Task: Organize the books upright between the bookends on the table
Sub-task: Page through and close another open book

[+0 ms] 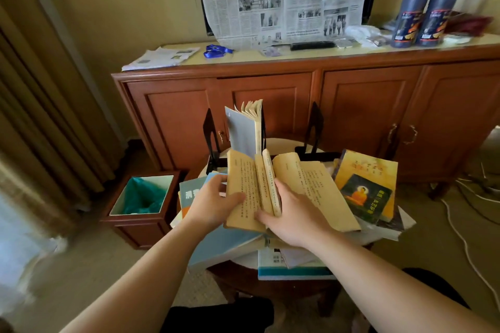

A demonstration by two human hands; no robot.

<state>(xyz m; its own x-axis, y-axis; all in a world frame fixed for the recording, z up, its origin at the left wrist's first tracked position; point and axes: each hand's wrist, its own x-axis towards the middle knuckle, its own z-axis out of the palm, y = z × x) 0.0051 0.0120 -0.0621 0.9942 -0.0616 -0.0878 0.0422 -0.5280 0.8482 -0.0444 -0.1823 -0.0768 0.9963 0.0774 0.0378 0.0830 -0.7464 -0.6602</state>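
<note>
Gripping open yellowed book (254,192): both hands (290,217)

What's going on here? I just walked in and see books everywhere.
A person is sorting books on a small round table. Both hands, left hand and right hand, hold an open yellowed book. One grey book already stands upright between the black bookends. Others, including a yellow-covered book, lie in a loose pile.
</note>
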